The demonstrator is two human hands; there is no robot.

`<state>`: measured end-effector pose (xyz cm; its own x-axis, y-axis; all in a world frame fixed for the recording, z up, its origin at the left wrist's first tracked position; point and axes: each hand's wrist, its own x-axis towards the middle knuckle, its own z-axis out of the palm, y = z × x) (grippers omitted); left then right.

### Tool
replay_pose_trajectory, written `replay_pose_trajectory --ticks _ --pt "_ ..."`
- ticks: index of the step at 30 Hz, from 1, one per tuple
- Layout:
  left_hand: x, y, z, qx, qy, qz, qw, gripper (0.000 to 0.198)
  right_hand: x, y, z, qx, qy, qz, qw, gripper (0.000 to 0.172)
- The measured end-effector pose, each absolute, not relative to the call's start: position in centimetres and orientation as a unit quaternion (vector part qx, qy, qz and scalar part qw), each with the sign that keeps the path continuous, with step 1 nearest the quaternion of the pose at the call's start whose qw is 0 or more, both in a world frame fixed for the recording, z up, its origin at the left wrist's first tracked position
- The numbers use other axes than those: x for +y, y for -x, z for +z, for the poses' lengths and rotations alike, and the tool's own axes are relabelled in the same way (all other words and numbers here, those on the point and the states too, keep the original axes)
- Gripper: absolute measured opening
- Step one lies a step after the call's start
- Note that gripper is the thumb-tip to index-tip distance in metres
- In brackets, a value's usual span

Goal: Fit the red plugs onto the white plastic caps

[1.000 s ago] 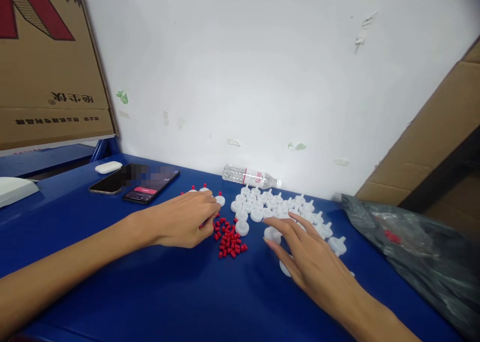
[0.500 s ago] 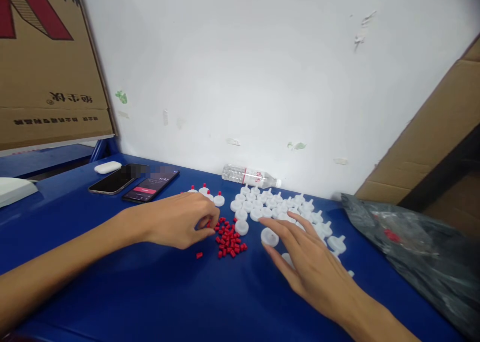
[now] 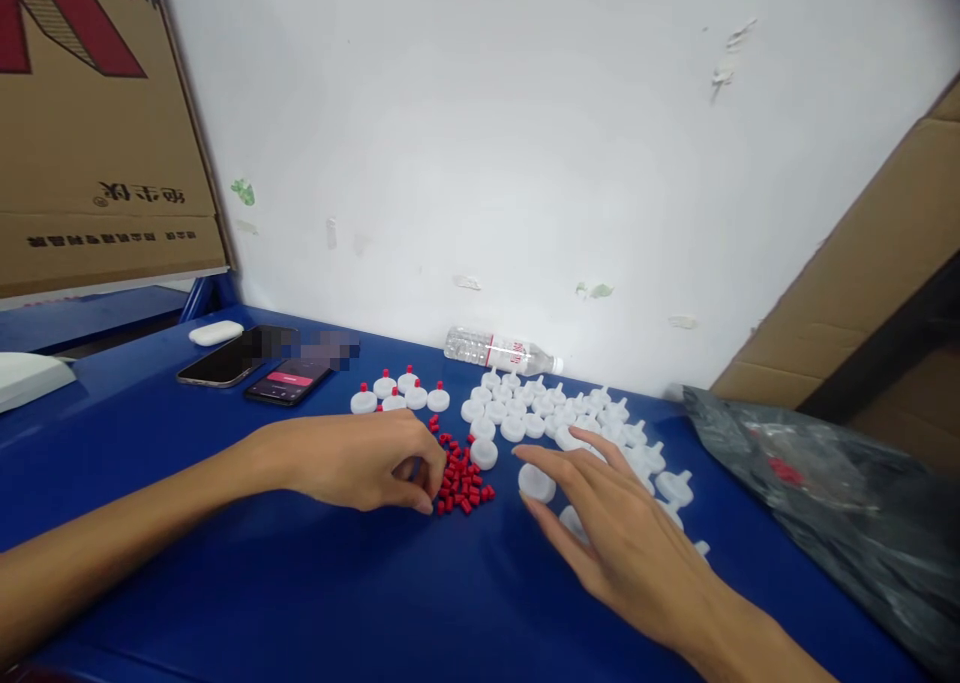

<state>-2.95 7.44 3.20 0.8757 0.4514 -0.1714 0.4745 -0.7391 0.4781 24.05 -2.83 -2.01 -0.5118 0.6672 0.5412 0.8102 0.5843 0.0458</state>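
Observation:
Small red caps lie in a loose pile on the blue table. My left hand is at the left edge of this pile, its fingers curled and pressed together; whatever they hold is hidden. My right hand has its thumb and index finger apart around a round white piece, and whether it grips that piece is unclear. Many white round pieces with stems spread behind and beside my right hand. Several white pieces topped with red caps stand behind my left hand.
A clear plastic bottle lies along the wall. Two phones and a white case are at the back left. A dark plastic bag covers the right side, near cardboard.
My left hand has moved down and slightly right, uncovering more red-capped pieces. The single red cap left of the pile is now out of sight. My right hand and its white piece shifted slightly.

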Motion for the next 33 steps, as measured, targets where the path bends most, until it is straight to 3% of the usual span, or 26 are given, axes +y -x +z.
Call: replay_pose_trajectory --ticks 10,13,19,25,33 --pt "7.0 1.4 1.9 0.178 -0.923 0.173 0.293 0.011 -2.9 -23.8 -1.6 -0.867 0.396 -0.143 0.265 0.034" --pt "6.4 0.7 0.3 0.122 -0.934 0.224 0.249 0.016 -3.0 -23.8 -1.6 -0.872 0.395 -0.119 0.264 0.035" --pt "4.8 0.0 -2.1 0.071 -0.935 0.336 0.092 0.008 -3.1 -23.7 -1.9 -0.885 0.362 -0.099 0.274 0.039" --pt "4.0 0.0 -1.8 0.072 -0.921 0.383 -0.013 0.004 -3.6 -23.4 -1.7 -0.884 0.334 -0.121 0.303 0.038" --pt "4.4 0.1 -2.0 0.08 -0.928 0.365 0.009 0.012 -3.5 -23.3 -1.7 -0.888 0.302 -0.147 0.314 0.035"
